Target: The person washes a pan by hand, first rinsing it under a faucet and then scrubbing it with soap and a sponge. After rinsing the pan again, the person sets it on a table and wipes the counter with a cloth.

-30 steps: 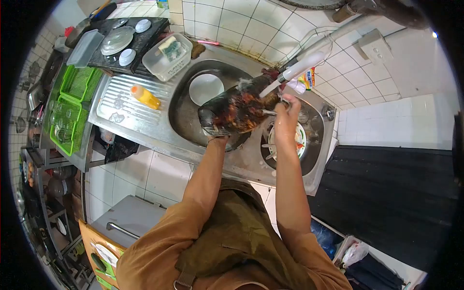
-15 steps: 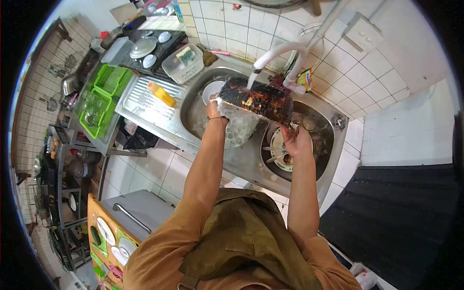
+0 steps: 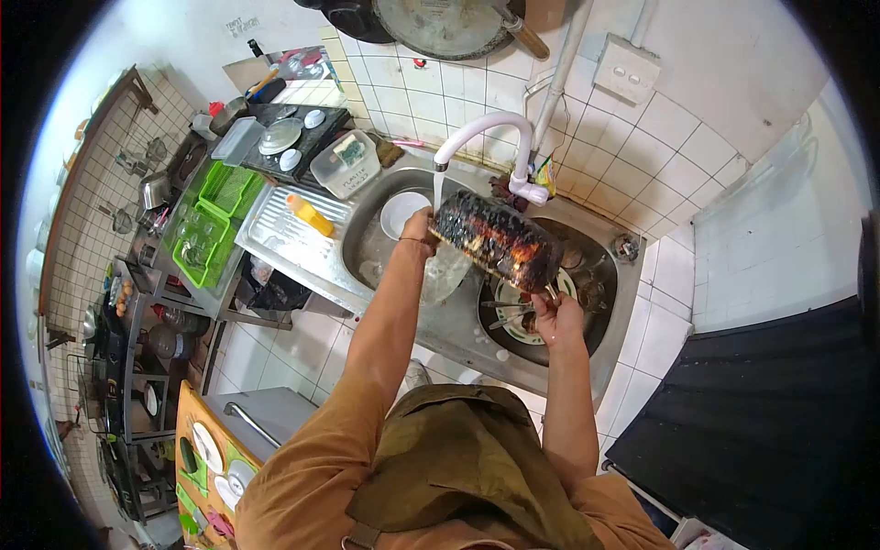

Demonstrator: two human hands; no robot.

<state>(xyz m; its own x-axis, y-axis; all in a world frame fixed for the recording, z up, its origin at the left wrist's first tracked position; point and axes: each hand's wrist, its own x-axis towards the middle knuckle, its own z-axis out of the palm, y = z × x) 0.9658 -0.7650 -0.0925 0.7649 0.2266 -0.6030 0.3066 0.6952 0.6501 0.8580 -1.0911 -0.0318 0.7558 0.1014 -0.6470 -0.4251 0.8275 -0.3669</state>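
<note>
The fingers of my left hand (image 3: 419,229) grip the near-left end of the blackened, scorched metal pan (image 3: 498,240); those of my right hand (image 3: 558,320) pinch its metal handle (image 3: 551,291) at the other end; the pan is tilted above the stainless-steel double sink (image 3: 354,240), just beside the stream from the curved white tap (image 3: 486,119); a round white bowl (image 3: 403,214) sits in the left basin.

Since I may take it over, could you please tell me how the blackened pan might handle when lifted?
The blackened pan is probably slippery, glistening wet by the running tap. Likely stiff too: held from both ends, it shows no sag.
</note>
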